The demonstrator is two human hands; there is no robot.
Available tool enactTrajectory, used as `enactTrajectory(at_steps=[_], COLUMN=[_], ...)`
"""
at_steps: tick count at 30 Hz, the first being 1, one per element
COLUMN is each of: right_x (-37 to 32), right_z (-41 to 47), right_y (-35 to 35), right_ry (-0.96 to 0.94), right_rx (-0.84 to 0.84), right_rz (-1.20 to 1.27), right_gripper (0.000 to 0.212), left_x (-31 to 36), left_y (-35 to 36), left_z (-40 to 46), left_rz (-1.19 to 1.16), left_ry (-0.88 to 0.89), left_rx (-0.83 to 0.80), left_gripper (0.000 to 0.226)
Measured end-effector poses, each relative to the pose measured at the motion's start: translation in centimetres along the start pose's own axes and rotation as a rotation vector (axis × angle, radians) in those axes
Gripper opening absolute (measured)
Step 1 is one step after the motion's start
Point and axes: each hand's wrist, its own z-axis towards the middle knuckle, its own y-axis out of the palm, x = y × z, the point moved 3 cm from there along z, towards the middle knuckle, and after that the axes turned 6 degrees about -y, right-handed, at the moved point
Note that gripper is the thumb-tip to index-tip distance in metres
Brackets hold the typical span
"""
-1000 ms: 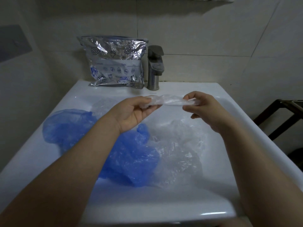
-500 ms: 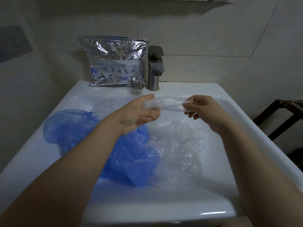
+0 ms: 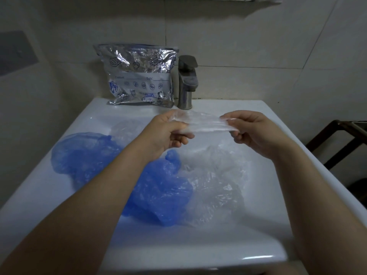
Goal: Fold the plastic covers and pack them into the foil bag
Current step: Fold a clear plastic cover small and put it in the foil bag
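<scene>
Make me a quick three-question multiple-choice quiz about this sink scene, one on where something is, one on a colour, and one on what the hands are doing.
1. Where does the foil bag stand?
A. In the basin
B. On the back ledge of the sink, left of the tap
C. On the floor

2. What colour are the covers lying in the basin's left part?
A. Blue
B. Green
C. Black

3. What are the left hand and right hand doing?
A. Both resting flat on the sink rim
B. One is turning the tap
C. Both pinch the ends of a clear cover held above the basin

Answers:
1 B: the bag leans at the wall beside the tap.
2 A: the crumpled heap on the left is blue, next to clear covers.
3 C: the clear strip spans between the two hands.
</scene>
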Motion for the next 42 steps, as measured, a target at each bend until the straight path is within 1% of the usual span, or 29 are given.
enactTrajectory(at_steps=[3, 5, 7, 8, 9, 11, 12, 13, 15, 16, 18, 20, 22, 24, 25, 26, 27, 28, 29, 31, 32, 34, 35, 38, 42], right_x=[-0.1, -0.3, -0.3, -0.2, -0.2, -0.1, -0.2, -0.2, 0.2, 0.4, 0.8, 1.0, 0.9, 0.7, 0.6, 0.6, 0.7, 0.9, 1.0, 1.4, 1.6, 1.8, 1.8, 1.4, 1.4], right_z=[0.0, -0.1, -0.2, -0.2, -0.2, -0.2, -0.2, -0.2, -0.1, 0.0, 0.3, 0.5, 0.5, 0.5, 0.4, 0.4, 0.4, 0.4, 0.5, 0.6, 0.6, 0.6, 0.6, 0.5, 0.4], right_y=[0.3, 0.4, 0.4, 0.2, 0.0, -0.4, -0.4, -0.3, 0.1, 0.3, 0.9, 1.3, 1.6, 2.0, 2.4, 2.9, 3.4, 3.9, 4.4, 5.1, 5.3, 5.6, 5.7, 5.9, 5.9], right_ry=[0.002, -0.01, -0.034, -0.047, -0.058, -0.075, -0.078, -0.078, -0.058, -0.04, 0.001, 0.04, 0.04, 0.019, 0.014, 0.016, 0.012, -0.005, -0.035, -0.103, -0.129, -0.17, -0.19, -0.223, -0.2], right_rx=[-0.005, -0.036, -0.087, -0.105, -0.115, -0.123, -0.122, -0.113, -0.058, -0.015, 0.057, 0.119, 0.187, 0.234, 0.24, 0.241, 0.244, 0.255, 0.274, 0.297, 0.289, 0.246, 0.216, 0.112, -0.02], right_rz=[0.167, 0.243, 0.242, 0.226, 0.205, 0.135, 0.079, 0.009, -0.167, -0.275, -0.475, -0.59, -0.61, -0.509, -0.418, -0.333, -0.286, -0.28, -0.289, -0.32, -0.336, -0.365, -0.378, -0.42, -0.513], right_gripper=[0.035, 0.029, 0.026, 0.025, 0.024, 0.024, 0.022, 0.018, 0.015, 0.017, 0.024, 0.035, 0.037, 0.032, 0.027, 0.024, 0.023, 0.023, 0.021, 0.014, 0.011, 0.009, 0.008, 0.002, 0.004], left_x=[0.3, 0.3, 0.4, 0.4, 0.4, 0.4, 0.3, 0.2, -0.3, -0.5, -0.7, -0.5, -0.2, 0.2, 0.3, 0.2, 0.1, -0.4, -1.0, -2.4, -2.8, -3.1, -3.0, -2.5, -1.7], left_y=[-0.4, -0.6, -0.8, -1.0, -1.1, -1.5, -1.6, -1.6, -1.6, -1.6, -1.6, -1.6, -1.5, -1.4, -1.4, -1.3, -0.7, -0.1, 0.6, 2.0, 2.6, 2.9, 2.8, 1.7, 0.9], left_z=[-0.1, -0.2, -0.4, -0.5, -0.5, -0.1, 0.1, 0.3, 0.8, 1.0, 1.3, 1.3, 1.2, 1.0, 1.0, 0.9, 0.7, 0.7, 0.8, 0.8, 0.8, 0.8, 0.8, 1.0, 0.7], left_rz=[-0.064, -0.103, -0.157, -0.181, -0.206, -0.263, -0.259, -0.203, 0.021, 0.127, 0.225, 0.212, 0.155, 0.028, -0.111, -0.29, -0.466, -0.589, -0.609, -0.46, -0.41, -0.406, -0.428, -0.428, -0.405], left_ry=[0.031, 0.055, 0.067, 0.067, 0.066, 0.048, 0.04, 0.039, 0.067, 0.091, 0.142, 0.179, 0.206, 0.22, 0.218, 0.187, 0.12, 0.029, -0.065, -0.206, -0.233, -0.227, -0.216, -0.21, -0.248], left_rx=[-0.055, -0.11, -0.138, -0.14, -0.136, -0.093, -0.056, -0.006, 0.114, 0.164, 0.242, 0.278, 0.299, 0.349, 0.359, 0.347, 0.292, 0.211, 0.135, 0.044, 0.029, 0.077, 0.109, 0.144, 0.129], left_gripper=[0.031, 0.039, 0.05, 0.052, 0.05, 0.036, 0.033, 0.032, 0.032, 0.035, 0.041, 0.038, 0.028, 0.027, 0.027, 0.024, 0.017, 0.014, 0.021, 0.038, 0.036, 0.024, 0.023, 0.03, 0.034])
